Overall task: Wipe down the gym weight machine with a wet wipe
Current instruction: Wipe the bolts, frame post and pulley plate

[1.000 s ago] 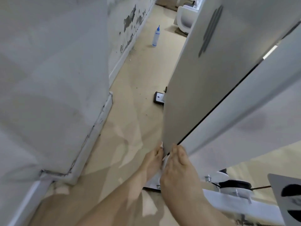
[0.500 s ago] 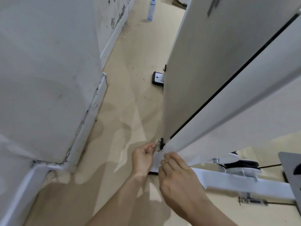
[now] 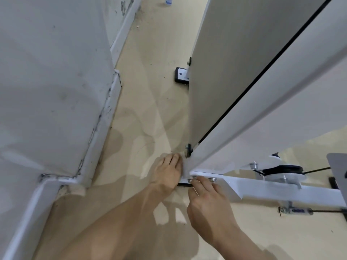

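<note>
The white weight machine stands on the right, its slanted upright (image 3: 262, 94) meeting the base beam (image 3: 272, 192) at a bolted plate. My left hand (image 3: 167, 171) is at the foot of the upright, fingers against its left corner. My right hand (image 3: 208, 201) has curled fingertips on the plate, right at the bolts. The wet wipe (image 3: 185, 168) shows only as a thin white strip at the corner between both hands, which seem to hold its ends. Most of it is hidden.
A grey-white wall (image 3: 47, 81) with a skirting board leaves a narrow strip of beige floor (image 3: 146, 113). A black-and-white machine foot (image 3: 181, 75) sits farther back. A pulley with cable (image 3: 281, 169) is right of the plate. A spray bottle (image 3: 168, 0) stands far back.
Both hands have slid down the upright's corner with the wipe, from a little above its foot to the bolted base plate. The view has tilted down with them.
</note>
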Motion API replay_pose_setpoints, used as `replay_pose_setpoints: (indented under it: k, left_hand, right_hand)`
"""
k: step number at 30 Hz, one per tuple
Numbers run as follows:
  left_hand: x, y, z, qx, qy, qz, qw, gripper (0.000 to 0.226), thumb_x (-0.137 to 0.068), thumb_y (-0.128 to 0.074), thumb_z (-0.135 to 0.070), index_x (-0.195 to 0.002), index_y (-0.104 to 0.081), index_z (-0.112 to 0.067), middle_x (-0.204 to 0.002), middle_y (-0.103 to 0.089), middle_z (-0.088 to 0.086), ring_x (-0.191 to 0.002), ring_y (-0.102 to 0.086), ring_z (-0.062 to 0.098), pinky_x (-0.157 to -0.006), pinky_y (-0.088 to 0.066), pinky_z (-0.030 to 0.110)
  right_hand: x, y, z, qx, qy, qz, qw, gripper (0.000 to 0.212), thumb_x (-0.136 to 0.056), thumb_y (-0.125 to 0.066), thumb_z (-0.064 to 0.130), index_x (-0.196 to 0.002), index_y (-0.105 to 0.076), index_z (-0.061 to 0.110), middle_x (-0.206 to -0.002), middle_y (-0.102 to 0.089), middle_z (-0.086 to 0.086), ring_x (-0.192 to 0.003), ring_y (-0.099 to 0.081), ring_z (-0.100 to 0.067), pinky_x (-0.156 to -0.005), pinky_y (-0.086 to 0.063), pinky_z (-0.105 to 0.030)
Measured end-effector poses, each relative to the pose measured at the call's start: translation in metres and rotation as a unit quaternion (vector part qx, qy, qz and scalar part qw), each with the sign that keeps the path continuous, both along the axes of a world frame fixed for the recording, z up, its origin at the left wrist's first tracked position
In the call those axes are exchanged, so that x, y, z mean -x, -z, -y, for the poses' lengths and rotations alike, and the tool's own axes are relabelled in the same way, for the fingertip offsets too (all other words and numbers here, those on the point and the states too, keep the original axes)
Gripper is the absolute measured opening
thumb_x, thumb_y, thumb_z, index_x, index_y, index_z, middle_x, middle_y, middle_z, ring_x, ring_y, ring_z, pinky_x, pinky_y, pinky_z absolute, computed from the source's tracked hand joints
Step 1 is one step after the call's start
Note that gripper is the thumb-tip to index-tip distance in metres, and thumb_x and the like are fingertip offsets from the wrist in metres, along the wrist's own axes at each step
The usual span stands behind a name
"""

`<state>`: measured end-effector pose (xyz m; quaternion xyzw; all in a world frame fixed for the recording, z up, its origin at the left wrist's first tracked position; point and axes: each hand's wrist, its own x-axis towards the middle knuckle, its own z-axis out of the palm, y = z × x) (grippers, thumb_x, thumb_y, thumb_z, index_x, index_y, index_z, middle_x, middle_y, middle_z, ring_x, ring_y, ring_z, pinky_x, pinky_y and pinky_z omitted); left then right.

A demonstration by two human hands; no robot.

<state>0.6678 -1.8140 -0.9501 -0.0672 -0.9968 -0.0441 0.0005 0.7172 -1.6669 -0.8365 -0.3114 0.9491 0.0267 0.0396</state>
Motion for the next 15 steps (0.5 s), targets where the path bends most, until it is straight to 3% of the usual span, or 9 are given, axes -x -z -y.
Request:
replay_pose_setpoints:
  k: [2,5,7,8,10,12,13,15]
  left_hand:
    - [-0.013,0.010,-0.003,-0.040,0.008,0.015,0.999,0.043,-0.078,-0.042,-0.012,-0.111,-0.071,-0.008,-0.102,-0.063,0.008,-0.096,-0.054,0.028,-0.076,-0.047,0.032]
    - [-0.029,0.032,0.004,-0.062,0.026,-0.032,0.997,0.027,-0.063,-0.075,-0.007,-0.090,-0.076,-0.008,-0.079,-0.063,0.008,-0.063,-0.061,0.024,-0.053,-0.047,0.029]
    - [-0.027,0.026,0.002,-0.077,0.052,0.024,0.995,0.033,-0.047,-0.088,-0.007,-0.076,-0.074,-0.011,-0.071,-0.062,0.001,-0.058,-0.060,0.018,-0.050,-0.045,0.024]
    - [-0.027,0.021,-0.001,-0.107,0.064,0.070,0.990,0.028,-0.049,-0.087,-0.007,-0.070,-0.070,-0.012,-0.069,-0.059,-0.002,-0.060,-0.060,0.017,-0.052,-0.044,0.023]
    - [-0.024,0.018,-0.002,-0.222,0.030,0.110,0.968,0.014,-0.072,-0.073,-0.007,-0.074,-0.060,-0.012,-0.072,-0.053,-0.008,-0.071,-0.059,0.024,-0.062,-0.045,0.027]
    - [-0.018,0.011,0.000,-0.282,-0.054,0.100,0.953,0.007,-0.084,-0.059,-0.008,-0.087,-0.060,-0.014,-0.083,-0.054,-0.010,-0.082,-0.059,0.026,-0.072,-0.047,0.032]
    - [-0.014,0.013,0.001,-0.299,-0.063,0.086,0.948,0.012,-0.083,-0.059,-0.006,-0.090,-0.062,-0.015,-0.091,-0.057,-0.008,-0.085,-0.059,0.024,-0.074,-0.045,0.027]
    - [-0.013,0.008,0.002,-0.333,-0.087,0.029,0.939,0.019,-0.076,-0.064,0.000,-0.090,-0.067,-0.013,-0.091,-0.064,-0.002,-0.080,-0.061,0.022,-0.067,-0.034,0.018]
  right_hand:
    - [-0.006,0.003,-0.006,0.017,0.021,0.018,0.999,0.027,-0.058,-0.048,0.010,-0.072,-0.071,0.011,-0.095,-0.072,-0.008,-0.100,-0.068,-0.029,-0.070,-0.056,-0.038]
    - [-0.016,0.009,-0.014,0.052,0.049,0.044,0.996,0.021,-0.060,-0.048,0.016,-0.065,-0.068,0.015,-0.090,-0.072,-0.002,-0.093,-0.069,-0.025,-0.063,-0.058,-0.036]
    - [-0.022,0.016,-0.018,0.073,0.061,0.050,0.994,0.027,-0.063,-0.040,0.022,-0.064,-0.067,0.018,-0.087,-0.071,0.003,-0.090,-0.069,-0.021,-0.059,-0.056,-0.031]
    - [-0.025,0.019,-0.019,0.079,0.066,0.051,0.993,0.029,-0.064,-0.038,0.023,-0.064,-0.067,0.018,-0.085,-0.070,0.005,-0.088,-0.069,-0.020,-0.056,-0.054,-0.029]
    - [-0.031,0.024,-0.019,0.091,0.074,0.058,0.991,0.029,-0.063,-0.039,0.023,-0.065,-0.068,0.019,-0.084,-0.069,0.007,-0.086,-0.068,-0.019,-0.054,-0.053,-0.027]
    - [-0.032,0.026,-0.019,0.104,0.083,0.062,0.989,0.028,-0.063,-0.042,0.021,-0.069,-0.069,0.020,-0.085,-0.069,0.008,-0.087,-0.068,-0.018,-0.057,-0.055,-0.027]
    - [-0.031,0.028,-0.020,0.108,0.087,0.065,0.988,0.027,-0.063,-0.043,0.021,-0.070,-0.069,0.020,-0.085,-0.069,0.009,-0.087,-0.067,-0.018,-0.058,-0.056,-0.027]
    - [-0.033,0.032,-0.022,0.115,0.102,0.075,0.985,0.024,-0.062,-0.047,0.020,-0.071,-0.069,0.021,-0.083,-0.067,0.010,-0.085,-0.066,-0.018,-0.057,-0.055,-0.026]
